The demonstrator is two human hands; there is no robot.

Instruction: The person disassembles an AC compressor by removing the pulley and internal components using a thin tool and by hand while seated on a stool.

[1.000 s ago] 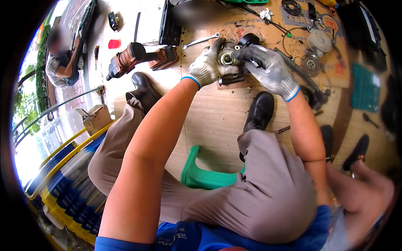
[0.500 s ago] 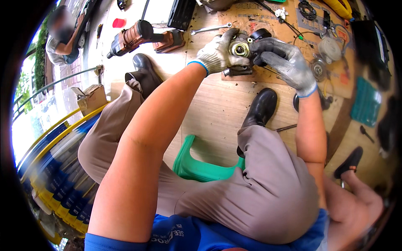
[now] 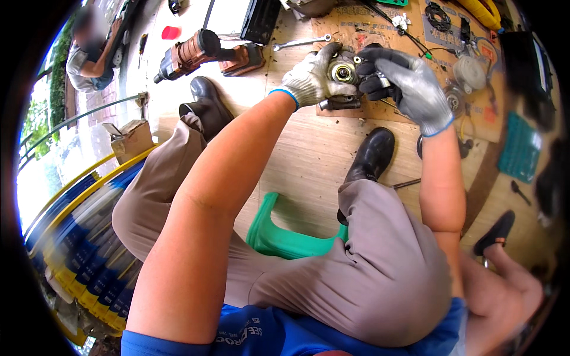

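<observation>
My left hand point(image 3: 314, 76), in a white knit glove with a dark palm, is closed around a round metal machine part point(image 3: 342, 72). A pale ring surrounds a dark centre on the part's upward face. Beside it, my right hand point(image 3: 407, 83), in a grey-white glove with blackened fingertips, has its fingers bent together. A small silvery cylindrical piece point(image 3: 384, 80) shows between those fingers; its exact kind is unclear. Under the left hand a dark cylindrical piece point(image 3: 338, 104) lies at the cardboard's edge. The right fingers hide part of the machine part's right side.
An orange-brown cordless impact wrench point(image 3: 189, 54) and a combination spanner point(image 3: 301, 42) lie left of the cardboard sheet point(image 3: 409, 113), which carries cables and loose parts. A green stool point(image 3: 291, 240) stands between my legs. Another person sits at far left; someone's bare leg shows at right.
My right hand has turned and drawn slightly right, bringing the small silvery piece into sight between its fingers. The left hand keeps its hold on the machine part.
</observation>
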